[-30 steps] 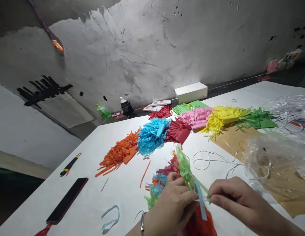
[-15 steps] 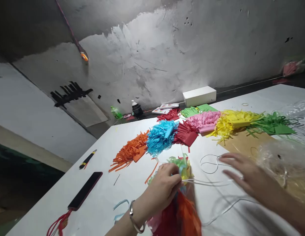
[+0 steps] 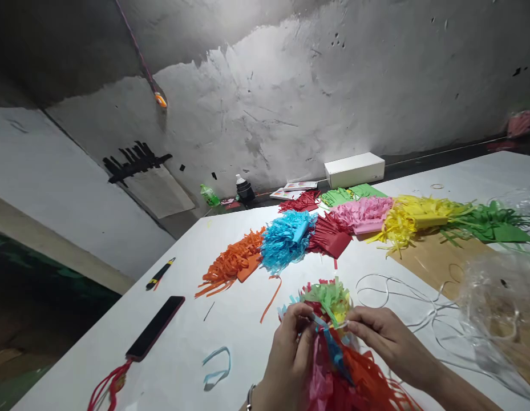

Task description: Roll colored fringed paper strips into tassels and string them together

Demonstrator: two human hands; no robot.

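Observation:
A multicoloured paper-strip tassel (image 3: 328,298) lies in front of me, green, yellow and red at its top, orange and pink strips fanning out below. My left hand (image 3: 292,351), with a bangle at the wrist, is closed round the left side of its middle. From the right, my right hand (image 3: 384,337) pinches a white cord (image 3: 342,325) close against the bundle. Both sets of fingertips are near each other at the gathered waist, and part of the tassel is hidden behind them. More loose white cord (image 3: 391,281) curls on the table past my right hand.
Bundles of cut paper fringe, orange (image 3: 234,257), blue (image 3: 286,240), dark red (image 3: 333,237), pink (image 3: 362,214), yellow (image 3: 419,214) and green (image 3: 491,220), form a row. A phone (image 3: 157,328) and box cutter (image 3: 160,274) lie left, clear plastic wrap (image 3: 491,291) right.
My right hand has come in leftward from its spread position and now pinches cord at the tassel. My left hand has turned upright beside it. The view has shifted slightly.

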